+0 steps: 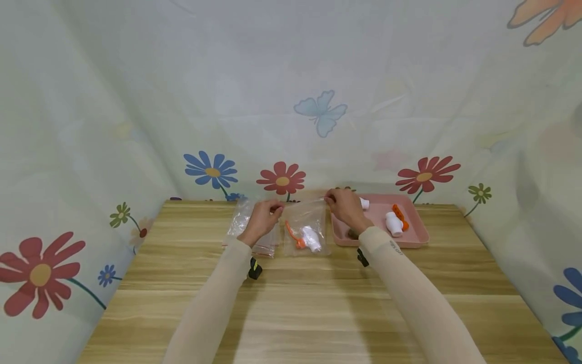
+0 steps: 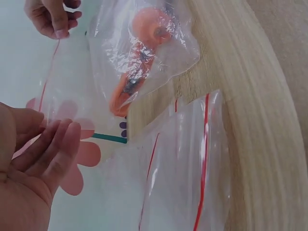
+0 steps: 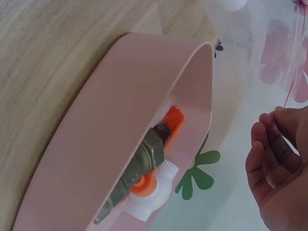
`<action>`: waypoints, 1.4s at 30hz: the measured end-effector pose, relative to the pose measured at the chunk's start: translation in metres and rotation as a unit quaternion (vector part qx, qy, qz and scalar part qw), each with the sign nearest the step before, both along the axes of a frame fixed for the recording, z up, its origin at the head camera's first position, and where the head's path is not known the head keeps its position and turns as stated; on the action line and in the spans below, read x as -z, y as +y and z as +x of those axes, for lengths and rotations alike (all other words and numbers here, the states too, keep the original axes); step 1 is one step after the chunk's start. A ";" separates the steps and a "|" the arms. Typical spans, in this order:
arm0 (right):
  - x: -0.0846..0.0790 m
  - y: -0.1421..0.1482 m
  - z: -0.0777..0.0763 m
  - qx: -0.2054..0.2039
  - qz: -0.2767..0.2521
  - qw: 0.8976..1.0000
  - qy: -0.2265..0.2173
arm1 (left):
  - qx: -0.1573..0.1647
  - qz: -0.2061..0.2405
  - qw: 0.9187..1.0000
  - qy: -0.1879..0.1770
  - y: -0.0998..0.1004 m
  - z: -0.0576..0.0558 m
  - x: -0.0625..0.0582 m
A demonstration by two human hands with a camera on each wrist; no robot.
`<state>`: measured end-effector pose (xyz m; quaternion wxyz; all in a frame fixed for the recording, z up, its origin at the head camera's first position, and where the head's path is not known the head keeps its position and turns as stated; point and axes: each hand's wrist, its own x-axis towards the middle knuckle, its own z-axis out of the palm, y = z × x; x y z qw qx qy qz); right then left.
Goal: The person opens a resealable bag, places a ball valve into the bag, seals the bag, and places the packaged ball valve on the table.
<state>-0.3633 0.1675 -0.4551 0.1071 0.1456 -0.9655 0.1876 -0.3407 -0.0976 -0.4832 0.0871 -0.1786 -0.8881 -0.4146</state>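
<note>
A clear zip bag [image 1: 305,215] hangs upright between both hands, a red line along its top edge. Inside it lies a white plastic ball valve [image 1: 311,238] with an orange handle [image 2: 132,79]. My left hand [image 1: 262,221] pinches the bag's top left corner between thumb and fingertips. At the top right corner my right hand [image 1: 346,207] pinches the same edge, its other fingers curled in the right wrist view. Beneath and beside the left hand lies a stack of clear zip bags [image 2: 187,163] with red lines.
A pink tray [image 1: 416,241] stands on the right, partly behind the right hand. It holds another white valve [image 1: 394,224] with an orange handle and a dark metallic fitting [image 3: 139,166]. A flower-printed curtain [image 1: 254,101] rises behind the wooden table [image 1: 300,303].
</note>
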 end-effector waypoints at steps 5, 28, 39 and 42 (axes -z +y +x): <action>-0.002 0.002 0.003 -0.005 -0.005 1.000 -0.021 | -0.015 -0.004 1.000 -0.021 -0.002 0.005 0.000; -0.074 0.002 0.088 -0.102 -0.006 0.986 0.130 | 0.022 -0.165 0.977 0.136 -0.033 0.070 -0.047; -0.078 -0.004 0.133 -0.137 0.011 0.977 0.162 | 0.017 -0.265 0.950 0.162 -0.057 0.088 -0.042; -0.076 -0.007 0.141 -0.150 0.014 0.976 0.155 | 0.019 -0.281 0.947 0.156 -0.064 0.087 -0.036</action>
